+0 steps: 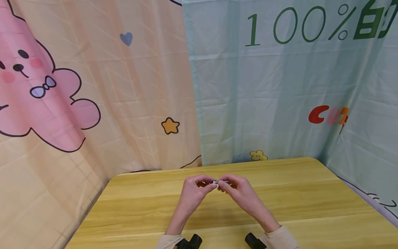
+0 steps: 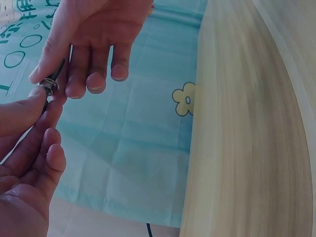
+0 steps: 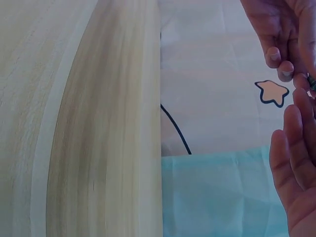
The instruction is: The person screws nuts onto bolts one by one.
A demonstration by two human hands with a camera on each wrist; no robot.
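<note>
Above the table, my left hand (image 1: 191,193) and right hand (image 1: 240,193) meet fingertip to fingertip at a small metal bolt (image 1: 215,182). Its silver collar (image 2: 50,86), perhaps a nut, shows between the hands in the left wrist view, with a dark, thin shaft extending past it. My left hand (image 2: 27,163) pinches one end between thumb and index finger. Thumb and forefinger of my right hand (image 2: 98,29) pinch the shaft side. Most of the bolt is hidden by fingers. Only a sliver of it (image 3: 312,83) appears at the right wrist view's edge.
A wooden table (image 1: 140,204) spreads beneath both hands. Behind it hang a peach curtain (image 1: 140,86) and a pale teal curtain (image 1: 248,97). Black wrist devices (image 1: 192,241) sit by the sleeves at the bottom of the head view.
</note>
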